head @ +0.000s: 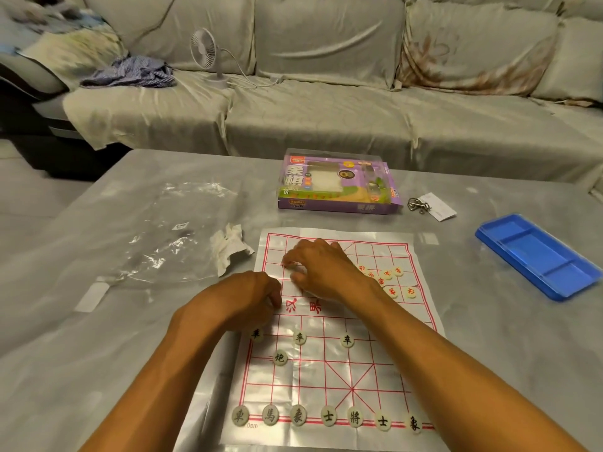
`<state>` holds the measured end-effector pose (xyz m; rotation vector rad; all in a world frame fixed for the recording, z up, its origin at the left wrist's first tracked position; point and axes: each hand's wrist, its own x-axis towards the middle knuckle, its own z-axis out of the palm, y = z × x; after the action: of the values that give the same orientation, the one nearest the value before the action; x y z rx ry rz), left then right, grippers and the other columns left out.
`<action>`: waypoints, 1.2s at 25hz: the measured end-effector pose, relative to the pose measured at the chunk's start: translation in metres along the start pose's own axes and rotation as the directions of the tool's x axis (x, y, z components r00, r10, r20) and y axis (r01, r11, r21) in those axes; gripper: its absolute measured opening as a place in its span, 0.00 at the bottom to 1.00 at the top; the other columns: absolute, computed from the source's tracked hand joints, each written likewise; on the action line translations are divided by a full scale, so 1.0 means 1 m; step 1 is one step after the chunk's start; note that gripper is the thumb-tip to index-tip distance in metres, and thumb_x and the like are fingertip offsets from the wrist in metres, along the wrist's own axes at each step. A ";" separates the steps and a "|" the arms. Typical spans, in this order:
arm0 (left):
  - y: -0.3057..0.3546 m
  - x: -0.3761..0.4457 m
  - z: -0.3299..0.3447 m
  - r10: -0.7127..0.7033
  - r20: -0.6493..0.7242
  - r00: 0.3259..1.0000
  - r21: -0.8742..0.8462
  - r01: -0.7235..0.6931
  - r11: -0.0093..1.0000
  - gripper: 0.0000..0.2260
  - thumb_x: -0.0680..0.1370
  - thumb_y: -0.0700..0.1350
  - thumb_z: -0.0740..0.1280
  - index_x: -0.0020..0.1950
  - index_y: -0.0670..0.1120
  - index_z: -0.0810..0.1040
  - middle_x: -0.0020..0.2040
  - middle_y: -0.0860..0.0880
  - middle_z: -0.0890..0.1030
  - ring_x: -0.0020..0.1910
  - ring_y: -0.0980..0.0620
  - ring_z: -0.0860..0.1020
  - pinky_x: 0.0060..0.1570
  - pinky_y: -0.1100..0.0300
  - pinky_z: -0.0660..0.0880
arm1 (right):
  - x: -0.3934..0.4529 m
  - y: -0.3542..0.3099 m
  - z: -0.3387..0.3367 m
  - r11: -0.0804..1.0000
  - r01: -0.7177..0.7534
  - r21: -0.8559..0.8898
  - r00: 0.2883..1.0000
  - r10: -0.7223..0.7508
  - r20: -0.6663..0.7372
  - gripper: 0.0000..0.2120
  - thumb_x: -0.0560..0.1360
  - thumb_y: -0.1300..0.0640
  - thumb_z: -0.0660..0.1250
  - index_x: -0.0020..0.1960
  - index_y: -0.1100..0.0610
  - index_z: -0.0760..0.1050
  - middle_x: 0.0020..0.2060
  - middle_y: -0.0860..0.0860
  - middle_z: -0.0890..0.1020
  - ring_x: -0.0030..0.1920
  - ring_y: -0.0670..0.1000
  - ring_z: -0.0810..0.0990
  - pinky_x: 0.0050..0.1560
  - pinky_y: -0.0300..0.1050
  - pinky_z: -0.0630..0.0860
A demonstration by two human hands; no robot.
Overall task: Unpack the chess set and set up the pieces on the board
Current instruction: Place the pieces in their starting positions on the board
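**Setting out the red pieces on the far half**

Working from the head view, your right hand point(321, 267) reaches across the far half of the board point(329, 373), fingers curled down at a piece on the left side; whether they actually pinch it you cannot tell. Your left hand point(253, 293) rests curled at the board's left edge by the river; its fingertips are hidden, so nothing shows whether it holds anything. Seat each disc squarely on a line crossing, and steady the thin sheet so it does not slide.

Count what shows: seven dark pieces point(329, 415) along the near row, one cannon and three soldiers above them. About seven red pieces point(388, 280) lie bunched on the right, unplaced. One box point(337, 184), one blue tray point(538, 256), one plastic bag point(169, 233).
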<state>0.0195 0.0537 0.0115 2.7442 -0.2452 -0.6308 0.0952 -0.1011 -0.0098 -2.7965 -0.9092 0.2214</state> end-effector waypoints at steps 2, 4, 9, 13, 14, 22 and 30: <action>0.000 0.000 0.000 0.000 0.000 1.000 -0.004 0.000 1.000 0.14 0.77 0.42 0.62 0.59 0.54 0.79 0.65 0.55 0.75 0.59 0.53 0.75 0.58 0.58 0.75 | -0.001 0.006 0.003 1.000 0.000 -0.006 1.000 0.000 -0.017 0.13 0.80 0.53 0.63 0.64 0.48 0.75 0.65 0.51 0.75 0.63 0.55 0.73 0.67 0.53 0.64; 0.000 -0.001 0.000 -0.001 -0.011 1.000 -0.011 0.000 1.000 0.14 0.78 0.42 0.61 0.60 0.54 0.79 0.65 0.54 0.75 0.61 0.53 0.75 0.59 0.58 0.75 | -0.007 0.018 0.000 1.000 -0.017 -0.002 0.999 0.017 -0.039 0.11 0.80 0.54 0.63 0.61 0.49 0.76 0.61 0.51 0.77 0.59 0.53 0.75 0.64 0.51 0.67; 0.002 -0.002 0.001 0.001 -0.016 1.000 -0.018 -0.001 1.000 0.14 0.78 0.42 0.61 0.60 0.53 0.79 0.64 0.54 0.76 0.61 0.53 0.75 0.58 0.58 0.76 | -0.030 0.054 -0.008 0.993 -0.100 0.060 0.993 0.104 -0.057 0.11 0.80 0.53 0.63 0.61 0.50 0.77 0.58 0.50 0.79 0.56 0.52 0.77 0.58 0.48 0.73; 0.003 -0.002 0.001 -0.001 -0.022 1.000 -0.009 0.001 1.000 0.13 0.78 0.41 0.61 0.59 0.52 0.80 0.64 0.54 0.76 0.60 0.53 0.75 0.58 0.57 0.75 | -0.038 0.068 -0.008 0.962 -0.181 0.204 0.971 0.208 -0.115 0.15 0.78 0.52 0.65 0.64 0.50 0.74 0.62 0.49 0.78 0.59 0.51 0.76 0.60 0.48 0.75; 0.003 -0.003 0.001 0.001 -0.029 1.000 -0.005 -0.001 1.000 0.14 0.77 0.41 0.61 0.58 0.52 0.80 0.64 0.54 0.77 0.60 0.53 0.76 0.58 0.56 0.76 | -0.037 0.070 -0.008 0.959 -0.190 0.212 0.967 0.220 -0.126 0.14 0.77 0.52 0.66 0.63 0.49 0.74 0.62 0.48 0.78 0.58 0.50 0.76 0.60 0.48 0.75; 0.010 -0.002 0.005 -0.016 -0.178 0.984 -0.014 0.014 1.000 0.11 0.78 0.45 0.62 0.58 0.52 0.80 0.57 0.53 0.81 0.50 0.54 0.79 0.51 0.59 0.79 | -0.024 0.060 0.003 0.953 -0.259 0.156 0.948 0.282 -0.146 0.10 0.75 0.53 0.68 0.56 0.52 0.78 0.53 0.50 0.82 0.52 0.49 0.77 0.56 0.46 0.76; 0.014 -0.001 0.007 -0.019 -0.221 0.975 -0.013 0.017 1.000 0.11 0.78 0.47 0.63 0.58 0.52 0.80 0.56 0.52 0.81 0.50 0.53 0.79 0.50 0.58 0.78 | -0.019 0.067 -0.004 0.970 -0.196 0.145 0.974 0.210 -0.083 0.13 0.76 0.54 0.68 0.61 0.50 0.78 0.59 0.49 0.80 0.56 0.50 0.77 0.58 0.45 0.75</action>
<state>0.0142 0.0390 0.0103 2.7789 -0.1644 -0.3255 0.1192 -0.1663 -0.0195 -2.7441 -0.5626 0.1672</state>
